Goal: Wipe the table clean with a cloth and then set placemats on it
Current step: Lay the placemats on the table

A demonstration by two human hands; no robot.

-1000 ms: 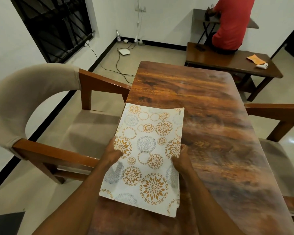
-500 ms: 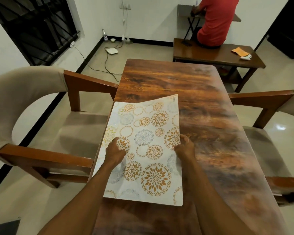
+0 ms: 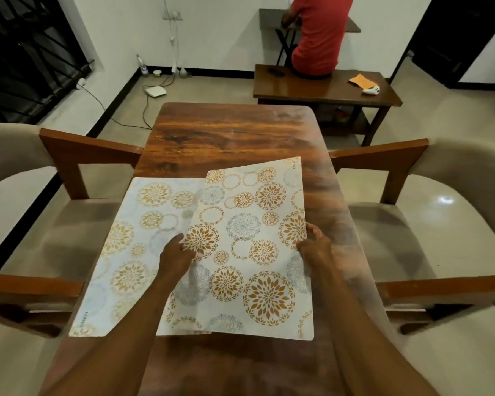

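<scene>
Both left hand (image 3: pixel 175 256), right hand (image 3: pixel 315 247) grip upper placemat (image 3: pixel 250 224), long axis along table (image 3: pixel 226 130)

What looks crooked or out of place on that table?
The brighter placemat, held by the left hand and right hand, sits crooked: its far edge slants, and its left side overlaps the paler placemat lying by the left edge of the table.

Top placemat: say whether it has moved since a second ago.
Yes. The top placemat, gripped by left hand and right hand, has shifted right across the table, away from its left edge, uncovering a second placemat beneath.
</scene>
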